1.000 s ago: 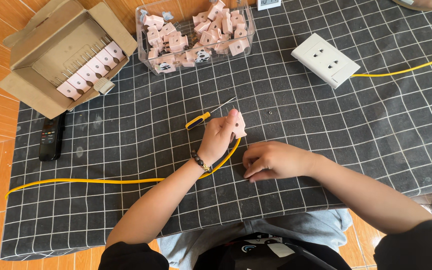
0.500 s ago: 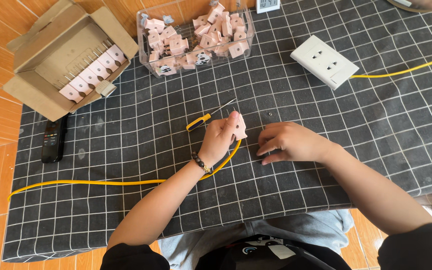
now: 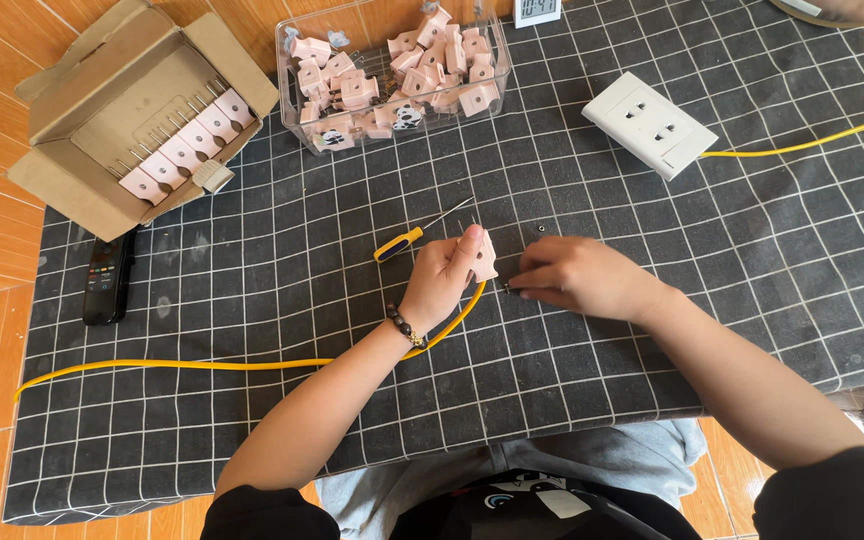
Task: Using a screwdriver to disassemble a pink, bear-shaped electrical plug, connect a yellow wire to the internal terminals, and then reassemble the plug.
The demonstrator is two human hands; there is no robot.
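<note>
Gridded black cloth point(image 3: 652, 330) underlies the left hand point(image 3: 442, 285) gripping a pink plug point(image 3: 484, 258), while the right hand point(image 3: 577, 280), moved up beside it since 1 s ago, pinches something tiny.

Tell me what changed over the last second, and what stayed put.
The right hand moved up the cloth, away from the body, from just below the left hand to level with it, fingertips now close beside the pink plug. The left hand kept its grip on the plug, the yellow cable trailing from it. The screwdriver, white socket, clear bin and cardboard box stayed put.
</note>
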